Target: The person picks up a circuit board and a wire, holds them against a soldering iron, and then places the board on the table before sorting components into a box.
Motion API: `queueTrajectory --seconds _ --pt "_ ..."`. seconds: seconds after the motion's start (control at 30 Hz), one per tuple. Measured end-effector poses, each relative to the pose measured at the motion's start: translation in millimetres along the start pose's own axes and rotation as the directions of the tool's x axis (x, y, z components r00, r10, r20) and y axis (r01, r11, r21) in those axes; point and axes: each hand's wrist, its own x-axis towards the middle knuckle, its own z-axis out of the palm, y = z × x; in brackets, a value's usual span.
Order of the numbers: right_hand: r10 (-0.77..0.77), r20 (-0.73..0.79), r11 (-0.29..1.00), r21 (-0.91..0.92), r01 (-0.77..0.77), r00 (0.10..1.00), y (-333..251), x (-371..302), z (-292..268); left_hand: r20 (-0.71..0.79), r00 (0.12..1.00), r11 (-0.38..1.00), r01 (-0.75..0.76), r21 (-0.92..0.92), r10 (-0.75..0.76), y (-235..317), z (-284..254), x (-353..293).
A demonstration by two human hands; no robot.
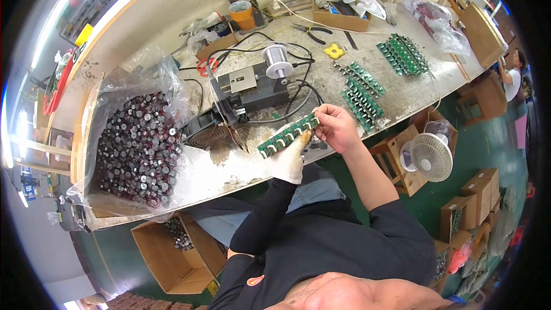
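Note:
A long green circuit board [279, 140] with a row of white parts along it is held over the bench's front edge. My left hand [290, 164], in a white glove, grips it from below. The bare fingers of my right hand [337, 128] pinch its right end. Left of the board stands a black soldering machine [258, 99] carrying a spool of wire [277, 61]; its pointed tip [241, 142] is close to the board's left end. More green boards [363, 103] lie to the right of the machine, and a further stack of boards [402, 55] sits farther back.
On the left, a plastic-lined box [138, 149] holds many small round metal parts. Pliers [313, 33], a yellow sponge [334, 51], an orange cup [243, 16] and an open carton [342, 18] are farther back. A white fan [431, 157] stands right; a cardboard box [178, 258] is below.

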Motion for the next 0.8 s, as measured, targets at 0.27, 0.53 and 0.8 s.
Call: queueTrajectory --seconds 0.27,0.53,0.8 --pt "0.212 0.111 0.896 0.373 -0.239 0.971 18.3 25.3 -23.7 0.083 0.995 0.993 0.070 -0.095 -0.062 14.0 11.2 24.2" --pt "0.111 0.011 0.965 0.236 -0.111 0.994 26.5 28.5 -22.6 -0.009 0.999 0.999 -0.048 0.016 0.048 16.3 13.7 20.8" --pt "0.110 -0.129 0.972 0.223 -0.080 0.986 25.1 30.0 -6.0 -0.097 0.993 0.996 -0.053 0.070 0.059 15.2 16.3 29.4"
